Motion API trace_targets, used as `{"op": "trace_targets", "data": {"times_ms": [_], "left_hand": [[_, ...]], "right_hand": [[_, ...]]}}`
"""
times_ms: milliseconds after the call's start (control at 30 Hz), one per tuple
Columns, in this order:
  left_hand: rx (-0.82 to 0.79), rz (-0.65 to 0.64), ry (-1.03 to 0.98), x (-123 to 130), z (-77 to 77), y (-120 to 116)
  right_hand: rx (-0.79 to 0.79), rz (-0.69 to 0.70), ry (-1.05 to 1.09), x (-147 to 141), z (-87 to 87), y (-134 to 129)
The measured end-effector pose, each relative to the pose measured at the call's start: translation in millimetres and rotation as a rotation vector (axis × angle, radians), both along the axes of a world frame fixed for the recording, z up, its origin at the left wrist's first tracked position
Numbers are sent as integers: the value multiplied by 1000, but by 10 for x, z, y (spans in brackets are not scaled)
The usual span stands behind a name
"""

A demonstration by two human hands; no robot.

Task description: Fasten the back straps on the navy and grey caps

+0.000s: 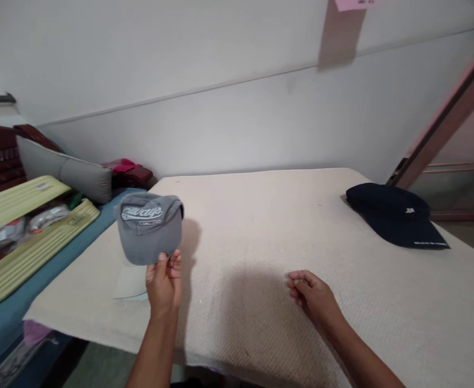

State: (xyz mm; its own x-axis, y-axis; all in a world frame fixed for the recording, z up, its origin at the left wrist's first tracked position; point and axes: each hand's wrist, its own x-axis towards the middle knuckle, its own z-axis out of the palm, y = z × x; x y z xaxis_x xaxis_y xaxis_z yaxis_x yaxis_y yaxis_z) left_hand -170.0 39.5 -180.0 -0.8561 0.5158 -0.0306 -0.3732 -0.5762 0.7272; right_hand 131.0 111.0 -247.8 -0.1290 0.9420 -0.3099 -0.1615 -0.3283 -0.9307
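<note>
A grey cap (151, 231) with white lettering is held up by its brim in my left hand (164, 277), thumb on the near face. Below and behind it, a pale, whitish item (131, 283) lies on the cream-covered table (253, 215), partly hidden by the cap and hand. My right hand (307, 291) is over the table at centre right, fingers pinched together; whether anything small is between them I cannot make out. A dark navy cap (394, 213) rests at the table's right side, brim toward the front right.
On the left stand a blue surface (54, 275) with yellow-green slatted panels (38, 253), plastic-wrapped items, a grey cushion (64, 167) and a pink-red cloth. A white wall (220, 129) rises behind the table. A reddish frame (447, 124) is at the right.
</note>
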Motion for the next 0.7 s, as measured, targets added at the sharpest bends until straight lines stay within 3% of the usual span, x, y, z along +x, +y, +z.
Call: {"op": "trace_targets", "data": {"times_ms": [133,300,500,700], "left_hand": [[-33,-220,-16,650,-58,-21],[-212,-481,-132,1325,-258,-133],[-365,-674,-158,1748,-432,-240],[-480,-936,-157,2126,-630,-467]], "right_hand": [[28,137,75,-51,50,-66],[51,330,364,-45,211,-141],[78,245,736,247,406,34],[40,68,782,522,444,103]]}}
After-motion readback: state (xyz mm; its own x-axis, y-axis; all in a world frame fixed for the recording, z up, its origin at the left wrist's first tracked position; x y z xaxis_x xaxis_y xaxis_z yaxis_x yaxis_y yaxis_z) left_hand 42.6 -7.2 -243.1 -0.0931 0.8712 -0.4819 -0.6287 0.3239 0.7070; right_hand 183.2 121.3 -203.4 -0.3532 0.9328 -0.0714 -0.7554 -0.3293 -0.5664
